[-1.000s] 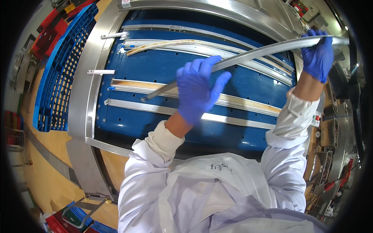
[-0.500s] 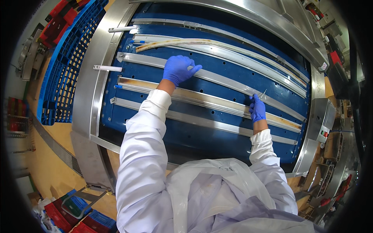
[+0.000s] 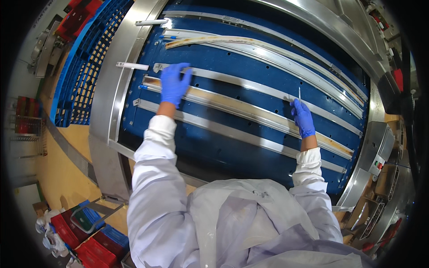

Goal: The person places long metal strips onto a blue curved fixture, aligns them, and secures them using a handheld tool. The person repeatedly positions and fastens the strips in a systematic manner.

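My left hand (image 3: 175, 84), in a blue glove, is at the left end of a long flat metal strip (image 3: 232, 79). Its thumb and fingers are apart, and part of the strip is hidden behind it. My right hand (image 3: 304, 119), also gloved, is closed around a thin, shiny, pointed tool (image 3: 300, 93) that sticks up from the fingers; its exact kind is unclear. That hand is over the same strip, towards its right part. Just nearer to me runs a metal rail with a brown-stained pale band (image 3: 250, 109).
All the strips lie on a dark blue panel (image 3: 214, 156) with small holes, inside a steel frame (image 3: 103, 107). A bowed, stained strip (image 3: 210, 40) rests across a far rail. Left of the frame stands a blue plastic pallet (image 3: 73, 89). Red crates (image 3: 96, 252) are at lower left.
My left hand has moved left, its fingers spreading. The flat strip's left end has come closer to the stained rail. My right hand still holds the pointed tool. The whole view has turned slightly.
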Demonstrator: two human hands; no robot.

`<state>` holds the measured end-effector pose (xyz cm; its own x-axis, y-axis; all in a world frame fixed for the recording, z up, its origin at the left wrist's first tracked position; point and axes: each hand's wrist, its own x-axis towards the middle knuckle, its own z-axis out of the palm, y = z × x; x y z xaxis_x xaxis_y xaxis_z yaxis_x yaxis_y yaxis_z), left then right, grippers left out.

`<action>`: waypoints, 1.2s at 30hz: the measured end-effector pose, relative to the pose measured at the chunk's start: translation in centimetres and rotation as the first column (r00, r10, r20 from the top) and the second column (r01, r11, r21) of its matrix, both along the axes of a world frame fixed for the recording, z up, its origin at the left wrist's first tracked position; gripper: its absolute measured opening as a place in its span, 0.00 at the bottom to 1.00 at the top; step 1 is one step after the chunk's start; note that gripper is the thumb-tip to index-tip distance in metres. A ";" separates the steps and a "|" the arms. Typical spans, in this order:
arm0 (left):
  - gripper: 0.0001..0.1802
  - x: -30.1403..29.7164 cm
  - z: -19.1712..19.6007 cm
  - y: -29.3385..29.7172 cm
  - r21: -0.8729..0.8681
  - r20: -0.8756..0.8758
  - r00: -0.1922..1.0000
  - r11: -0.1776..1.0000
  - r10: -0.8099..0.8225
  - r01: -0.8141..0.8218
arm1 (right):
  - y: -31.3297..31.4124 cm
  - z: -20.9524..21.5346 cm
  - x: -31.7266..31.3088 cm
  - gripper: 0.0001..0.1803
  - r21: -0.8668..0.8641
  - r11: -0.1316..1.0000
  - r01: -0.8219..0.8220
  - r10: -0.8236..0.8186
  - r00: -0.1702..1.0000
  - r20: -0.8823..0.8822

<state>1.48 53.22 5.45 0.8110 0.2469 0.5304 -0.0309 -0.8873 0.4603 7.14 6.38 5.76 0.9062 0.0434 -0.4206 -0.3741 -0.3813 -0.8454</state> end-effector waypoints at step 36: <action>0.22 7.2 -1.8 20.9 -0.113 -0.711 0.650 0.956 -0.267 0.270 | 28.0 -4.5 -1.4 0.17 -0.538 0.822 0.187 0.198 0.792 0.578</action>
